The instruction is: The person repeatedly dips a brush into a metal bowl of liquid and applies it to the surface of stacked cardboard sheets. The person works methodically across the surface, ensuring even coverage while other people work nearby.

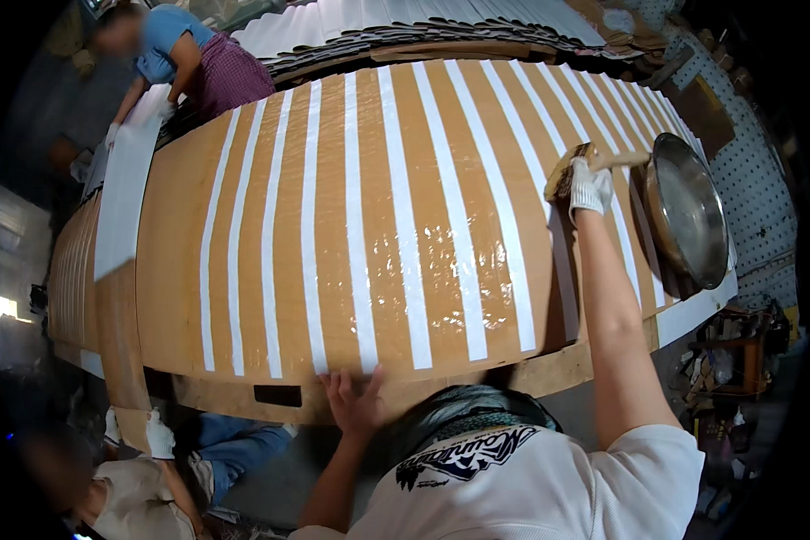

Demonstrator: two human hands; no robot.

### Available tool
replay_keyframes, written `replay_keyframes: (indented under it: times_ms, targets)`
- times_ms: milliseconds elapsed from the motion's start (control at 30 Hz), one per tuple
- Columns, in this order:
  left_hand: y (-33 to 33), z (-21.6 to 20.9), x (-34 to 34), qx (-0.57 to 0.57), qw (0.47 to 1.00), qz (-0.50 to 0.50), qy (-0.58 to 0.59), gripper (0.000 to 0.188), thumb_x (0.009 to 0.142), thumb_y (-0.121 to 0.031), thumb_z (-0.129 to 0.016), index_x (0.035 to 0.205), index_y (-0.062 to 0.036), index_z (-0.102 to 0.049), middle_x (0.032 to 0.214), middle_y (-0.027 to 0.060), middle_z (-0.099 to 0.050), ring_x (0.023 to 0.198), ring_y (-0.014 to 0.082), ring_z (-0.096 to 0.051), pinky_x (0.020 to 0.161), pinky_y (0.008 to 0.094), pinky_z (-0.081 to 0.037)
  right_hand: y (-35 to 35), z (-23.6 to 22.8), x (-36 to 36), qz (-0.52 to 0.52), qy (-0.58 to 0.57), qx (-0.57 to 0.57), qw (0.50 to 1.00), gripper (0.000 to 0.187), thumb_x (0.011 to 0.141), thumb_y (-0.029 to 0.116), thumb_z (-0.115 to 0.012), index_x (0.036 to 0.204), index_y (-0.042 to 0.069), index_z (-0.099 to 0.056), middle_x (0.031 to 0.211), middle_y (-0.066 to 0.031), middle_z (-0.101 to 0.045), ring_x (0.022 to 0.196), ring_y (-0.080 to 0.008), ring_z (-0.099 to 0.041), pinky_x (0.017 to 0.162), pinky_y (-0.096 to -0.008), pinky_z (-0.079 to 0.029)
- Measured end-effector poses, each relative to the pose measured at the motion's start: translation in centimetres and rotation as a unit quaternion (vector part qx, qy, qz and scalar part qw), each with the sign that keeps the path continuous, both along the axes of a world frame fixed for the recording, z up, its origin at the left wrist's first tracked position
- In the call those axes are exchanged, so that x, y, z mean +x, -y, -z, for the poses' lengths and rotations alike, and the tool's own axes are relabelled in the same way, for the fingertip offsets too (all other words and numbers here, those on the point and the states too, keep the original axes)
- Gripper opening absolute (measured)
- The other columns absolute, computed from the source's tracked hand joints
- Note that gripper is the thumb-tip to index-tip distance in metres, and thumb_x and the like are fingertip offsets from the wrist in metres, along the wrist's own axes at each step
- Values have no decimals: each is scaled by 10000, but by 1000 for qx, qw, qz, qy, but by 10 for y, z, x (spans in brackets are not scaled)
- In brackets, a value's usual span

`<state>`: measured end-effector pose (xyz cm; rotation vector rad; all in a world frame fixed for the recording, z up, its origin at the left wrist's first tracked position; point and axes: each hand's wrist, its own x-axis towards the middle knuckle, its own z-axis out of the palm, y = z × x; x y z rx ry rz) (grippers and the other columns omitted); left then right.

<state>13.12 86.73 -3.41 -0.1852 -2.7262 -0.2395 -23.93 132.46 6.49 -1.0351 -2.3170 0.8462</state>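
My right hand (591, 187), in a white knit glove, grips a wide brush (562, 173) with dark bristles and a pale wooden handle. The brush is over the right part of a long brown surface (432, 297) crossed by white strips. Its middle shines as if wet. Just right of the brush sits a round metal basin (697, 211) with greyish liquid in it, its near side tilted in view. My left hand (355, 402) is bare, fingers apart, fingertips at the near edge of the striped surface.
A person in a blue shirt (171, 45) handles a long white sheet (130, 153) at the far left. Another person with white gloves (159, 436) holds a brown sheet (117, 333) at the near left. Stacked white sheets (324, 31) lie beyond; cluttered shelving (738, 360) stands right.
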Motion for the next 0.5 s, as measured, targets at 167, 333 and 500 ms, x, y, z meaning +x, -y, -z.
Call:
replay_keyframes:
  times_ms: [167,333,500]
  targets:
    - [-1,0,7,12,1000,-4,7,611,723,-153,-637,1304,-342,-649,1309,218,-410,1232,442,-413,1127,673,-336,184,-45,25,-223,9,-76,972,402,843,438,-627,784,49,-714,754,-159,-711,763,-325,-707,632,-459,-530]
    - [-10,-6,2,15,1000,5,15,565,751,-163,-637,1287,-341,-664,1314,217,-412,1236,449,-413,1134,677,-320,388,-19,77,-542,-14,33,839,368,895,276,-483,1209,97,-555,1043,-156,-682,867,-312,-683,729,-409,-561]
    - [-6,-7,2,-3,1000,5,20,506,818,-163,-611,1292,-330,-664,1322,214,-399,1231,461,-423,1135,686,-304,390,-16,101,-568,23,-25,822,436,895,283,-449,1276,95,-544,1126,-170,-670,948,-355,-665,835,-425,-551]
